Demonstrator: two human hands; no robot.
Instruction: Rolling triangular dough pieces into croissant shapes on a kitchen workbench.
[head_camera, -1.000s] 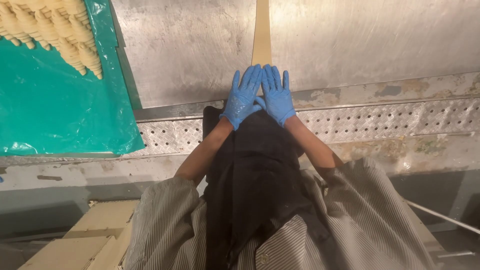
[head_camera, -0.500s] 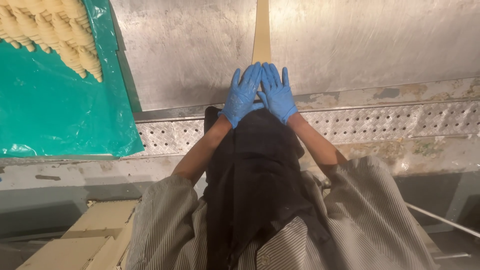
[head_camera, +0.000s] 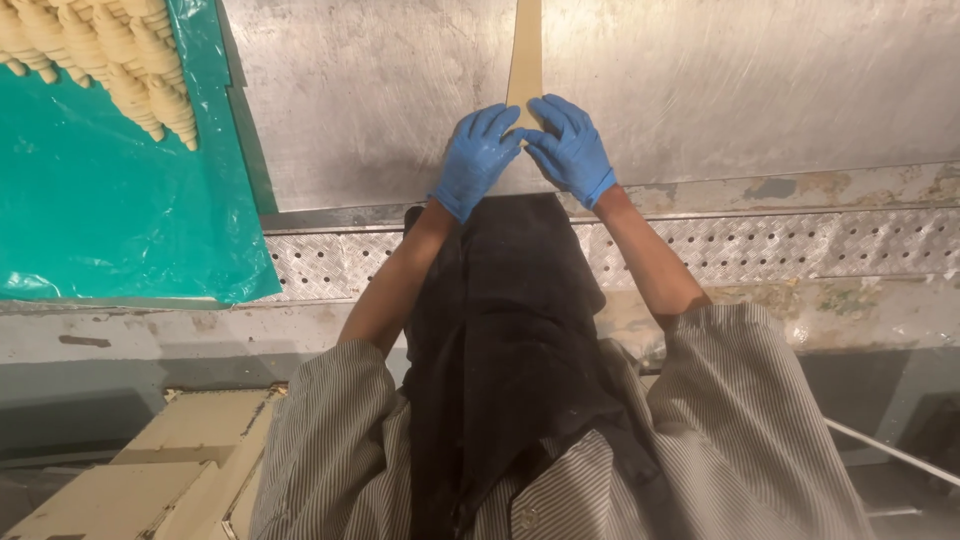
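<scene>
Both my hands wear blue gloves and lie side by side on the near end of a long pale strip of dough (head_camera: 524, 55) that runs away from me on the steel worktop (head_camera: 720, 90). My left hand (head_camera: 477, 155) presses flat on the strip's left side, fingers spread and pointing forward. My right hand (head_camera: 571, 148) covers the right side, fingertips angled toward the left hand. The near end of the strip is hidden under my palms. A black apron hangs between my arms.
A tray lined with green plastic sheet (head_camera: 110, 210) sits at the left, holding several rolled dough pieces (head_camera: 100, 60) at its far corner. A perforated metal ledge (head_camera: 800, 250) borders the worktop's near edge. Cardboard boxes (head_camera: 150, 470) stand at the lower left.
My hands have shifted very slightly on the near end of the dough strip; the fingers sit a little closer together. Nothing else has moved.
</scene>
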